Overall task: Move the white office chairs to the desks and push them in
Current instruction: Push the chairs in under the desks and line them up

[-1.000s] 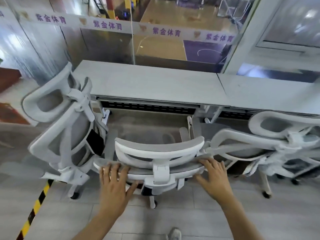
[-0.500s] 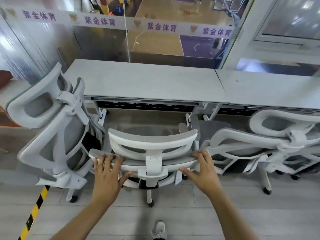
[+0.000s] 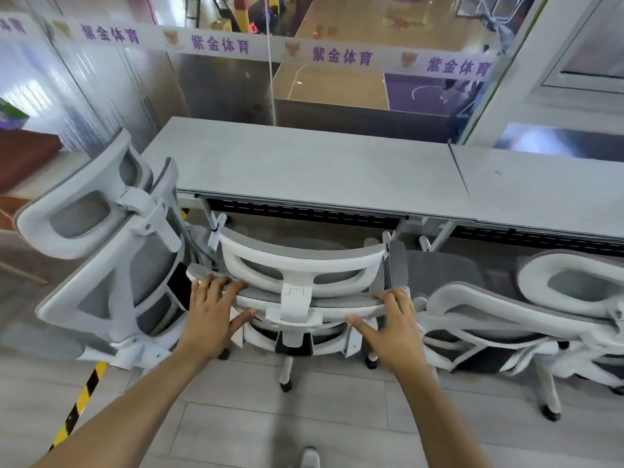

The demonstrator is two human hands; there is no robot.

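Observation:
A white office chair (image 3: 300,265) with grey mesh stands in front of me, its back toward me and its seat under the front edge of the grey desk (image 3: 304,163). My left hand (image 3: 211,309) grips the left end of the backrest's top rail. My right hand (image 3: 393,319) grips the right end of the same rail. A second white chair (image 3: 101,251) stands close on the left, turned sideways. A third white chair (image 3: 540,309) sits on the right in front of the adjoining desk (image 3: 547,187).
A glass wall (image 3: 236,79) with a printed white band rises behind the desks. Yellow and black floor tape (image 3: 81,403) runs along the lower left. My shoe (image 3: 310,457) shows at the bottom edge on the grey plank floor.
The middle chair has rolled forward toward the desk with both hands on its backrest rail. I have stepped closer behind it.

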